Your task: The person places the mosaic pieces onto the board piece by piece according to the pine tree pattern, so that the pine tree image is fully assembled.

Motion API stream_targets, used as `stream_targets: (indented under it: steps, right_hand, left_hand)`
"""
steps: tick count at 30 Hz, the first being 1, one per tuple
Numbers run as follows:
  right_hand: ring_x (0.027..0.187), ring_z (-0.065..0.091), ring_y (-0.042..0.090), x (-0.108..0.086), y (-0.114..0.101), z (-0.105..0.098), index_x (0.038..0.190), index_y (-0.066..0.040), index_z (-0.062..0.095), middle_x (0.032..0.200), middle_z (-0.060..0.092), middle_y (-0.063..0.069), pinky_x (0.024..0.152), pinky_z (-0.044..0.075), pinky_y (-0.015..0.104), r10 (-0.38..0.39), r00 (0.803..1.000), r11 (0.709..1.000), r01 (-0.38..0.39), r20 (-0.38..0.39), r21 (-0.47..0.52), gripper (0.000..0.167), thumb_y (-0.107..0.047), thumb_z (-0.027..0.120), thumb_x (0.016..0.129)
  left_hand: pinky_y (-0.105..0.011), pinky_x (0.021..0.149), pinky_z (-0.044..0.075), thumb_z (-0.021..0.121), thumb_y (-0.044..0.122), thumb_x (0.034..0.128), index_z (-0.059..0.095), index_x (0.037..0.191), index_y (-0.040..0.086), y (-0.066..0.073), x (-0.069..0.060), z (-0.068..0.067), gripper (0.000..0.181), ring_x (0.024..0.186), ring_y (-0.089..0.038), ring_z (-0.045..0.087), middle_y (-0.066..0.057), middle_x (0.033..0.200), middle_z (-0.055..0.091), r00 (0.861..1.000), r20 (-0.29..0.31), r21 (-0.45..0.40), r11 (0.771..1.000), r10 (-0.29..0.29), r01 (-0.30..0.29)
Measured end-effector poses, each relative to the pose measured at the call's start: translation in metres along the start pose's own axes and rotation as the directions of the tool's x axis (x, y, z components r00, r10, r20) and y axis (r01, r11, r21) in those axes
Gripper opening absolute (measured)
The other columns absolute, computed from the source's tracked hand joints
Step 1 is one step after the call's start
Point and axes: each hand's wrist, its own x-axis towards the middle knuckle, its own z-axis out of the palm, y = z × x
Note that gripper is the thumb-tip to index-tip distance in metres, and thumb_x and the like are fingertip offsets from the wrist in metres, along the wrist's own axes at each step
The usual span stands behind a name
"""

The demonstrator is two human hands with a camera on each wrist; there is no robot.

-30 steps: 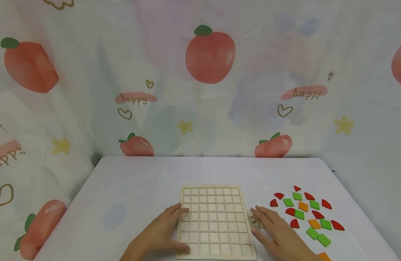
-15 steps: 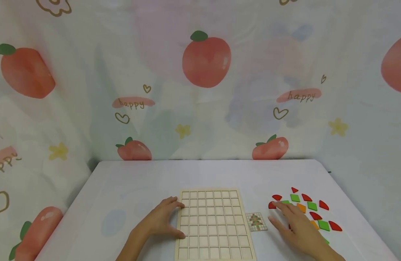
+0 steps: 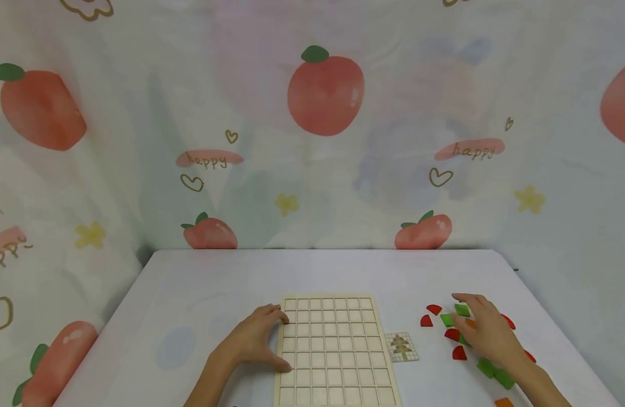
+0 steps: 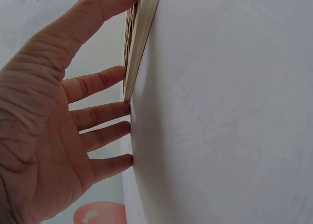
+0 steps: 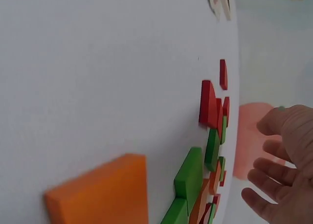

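A pale wooden board (image 3: 324,343) with a grid of square cells lies on the table. My left hand (image 3: 256,340) rests at its left edge, thumb and fingers spread apart. In the left wrist view the fingers look straight, and the thumb and index tips touch the board's side (image 4: 142,40). Over the scattered coloured pieces hovers my right hand (image 3: 487,330), fingers loosely bent and holding nothing visible. Green squares (image 3: 462,310), red quarter-round pieces (image 3: 426,321) and orange squares (image 5: 105,194) lie around and under it. Several pieces are hidden behind this hand.
A small card (image 3: 401,346) with a tree pattern on a grid lies against the board's right edge. The white table (image 3: 215,277) has rounded far corners and meets a printed cloth backdrop (image 3: 317,198) at the back and sides.
My right hand has moved from the board's right edge, off the card, rightward over the coloured pieces. My left hand stays at the left edge, with its thumb shifted slightly up.
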Motion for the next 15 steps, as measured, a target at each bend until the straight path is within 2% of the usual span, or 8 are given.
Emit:
stream_targets:
  steps: [3, 7, 11, 15]
  right_hand:
    - [0.1, 0.059, 0.04, 0.009, 0.013, -0.001, 0.131, 0.008, 0.058, 0.125, 0.058, 0.032, 0.084, 0.058, 0.061, -0.012, 1.0, 1.0, 0.012, -0.006, -0.01, 0.045, -0.008, 0.072, 0.091]
    - [0.089, 0.056, 0.029, 0.019, 0.03, -0.001, 0.129, 0.007, 0.061, 0.122, 0.06, 0.03, 0.079, 0.061, 0.053, -0.008, 1.0, 0.999, 0.009, 0.027, -0.037, 0.04, -0.005, 0.069, 0.092]
    - [0.096, 0.061, 0.039, 0.028, 0.044, -0.001, 0.122, 0.008, 0.064, 0.119, 0.062, 0.029, 0.089, 0.056, 0.062, -0.04, 0.997, 0.998, 0.043, 0.064, -0.048, 0.031, 0.002, 0.066, 0.092]
    - [0.103, 0.064, 0.043, 0.036, 0.053, 0.0, 0.118, 0.008, 0.067, 0.113, 0.067, 0.024, 0.091, 0.054, 0.064, -0.11, 0.992, 0.992, 0.114, 0.068, -0.059, 0.029, 0.008, 0.066, 0.09]
  left_hand:
    - [-0.062, 0.107, 0.047, 0.095, 0.058, 0.0599, 0.061, 0.123, 0.018, 0.0, 0.001, 0.0, 0.082, 0.142, -0.039, 0.044, -0.017, 0.153, 0.046, 1.0, -0.004, -0.004, 1.0, -0.007, 0.007]
    - [-0.063, 0.105, 0.048, 0.095, 0.058, 0.059, 0.061, 0.122, 0.017, 0.001, 0.001, -0.001, 0.082, 0.141, -0.041, 0.044, -0.017, 0.153, 0.046, 1.0, -0.009, -0.011, 1.0, -0.01, 0.01]
    - [-0.061, 0.105, 0.049, 0.095, 0.058, 0.0581, 0.061, 0.122, 0.017, 0.001, 0.001, -0.001, 0.083, 0.14, -0.038, 0.046, -0.014, 0.15, 0.049, 1.0, -0.019, -0.004, 1.0, -0.012, 0.012]
    - [-0.058, 0.105, 0.05, 0.095, 0.058, 0.0576, 0.062, 0.121, 0.017, 0.003, 0.002, -0.001, 0.083, 0.138, -0.035, 0.047, -0.011, 0.147, 0.052, 1.0, -0.029, 0.008, 1.0, -0.012, 0.012]
